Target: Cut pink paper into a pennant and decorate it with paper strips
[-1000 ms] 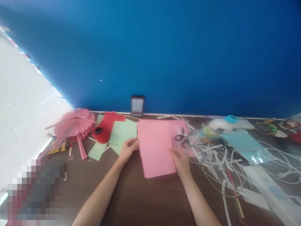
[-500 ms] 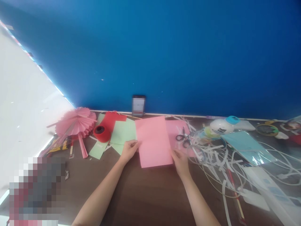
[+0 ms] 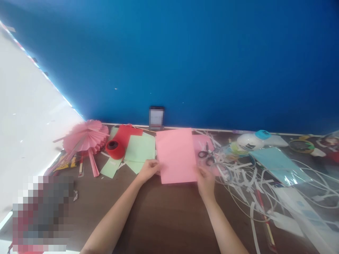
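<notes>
I hold a stack of pink paper sheets upright on the brown table, its lower edge resting on the wood. My left hand pinches the sheets' lower left edge. My right hand grips the lower right edge. More pink paper lies flat behind the stack. Small black-handled scissors lie just right of the sheets.
Light green sheets, a red tape roll on red paper and a pink folded paper fan lie to the left. White paper strips, a white and blue punch and plastic sleeves clutter the right. A phone leans on the blue wall.
The pink sheets lay flat on the table; both hands have tilted them up onto their lower edge and shifted them slightly right and farther away.
</notes>
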{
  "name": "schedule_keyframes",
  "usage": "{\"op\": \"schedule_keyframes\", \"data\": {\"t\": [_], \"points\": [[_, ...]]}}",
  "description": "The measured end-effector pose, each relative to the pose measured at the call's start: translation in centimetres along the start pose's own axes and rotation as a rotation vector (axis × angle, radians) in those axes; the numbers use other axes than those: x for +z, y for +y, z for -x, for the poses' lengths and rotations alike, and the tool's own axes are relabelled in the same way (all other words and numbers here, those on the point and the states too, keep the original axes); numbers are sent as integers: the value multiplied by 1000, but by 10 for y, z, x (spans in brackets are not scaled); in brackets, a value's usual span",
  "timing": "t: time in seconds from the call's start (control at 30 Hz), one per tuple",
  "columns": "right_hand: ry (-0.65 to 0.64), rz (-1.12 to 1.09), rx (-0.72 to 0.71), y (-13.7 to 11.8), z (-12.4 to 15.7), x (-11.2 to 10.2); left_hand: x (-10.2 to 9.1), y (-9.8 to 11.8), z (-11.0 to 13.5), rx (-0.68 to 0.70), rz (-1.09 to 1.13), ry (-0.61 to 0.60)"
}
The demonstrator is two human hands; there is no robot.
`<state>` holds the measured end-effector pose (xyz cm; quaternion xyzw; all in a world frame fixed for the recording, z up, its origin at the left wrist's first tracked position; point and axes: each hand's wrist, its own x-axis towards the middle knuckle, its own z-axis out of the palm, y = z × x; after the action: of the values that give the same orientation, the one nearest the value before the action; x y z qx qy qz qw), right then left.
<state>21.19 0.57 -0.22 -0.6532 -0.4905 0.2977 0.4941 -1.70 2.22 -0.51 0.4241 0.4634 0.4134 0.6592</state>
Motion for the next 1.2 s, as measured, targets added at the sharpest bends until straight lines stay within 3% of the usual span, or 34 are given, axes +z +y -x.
{"op": "schedule_keyframes", "data": {"t": [0.1,0.3,0.53,0.73,1.2], "points": [[13,5,-28,-5,2,0,0,-1,-1,0,-42,1],[-107,-21,-4,-9,6,1,-3,1,-2,68,-60,107],[-64,5,-7,-8,7,0,-3,-2,-3,68,-47,91],[-102,9,-65,-6,9,2,-4,0,-3,134,-58,156],[-132,-1,-73,5,10,4,-5,2,-3,178,-95,140]]}}
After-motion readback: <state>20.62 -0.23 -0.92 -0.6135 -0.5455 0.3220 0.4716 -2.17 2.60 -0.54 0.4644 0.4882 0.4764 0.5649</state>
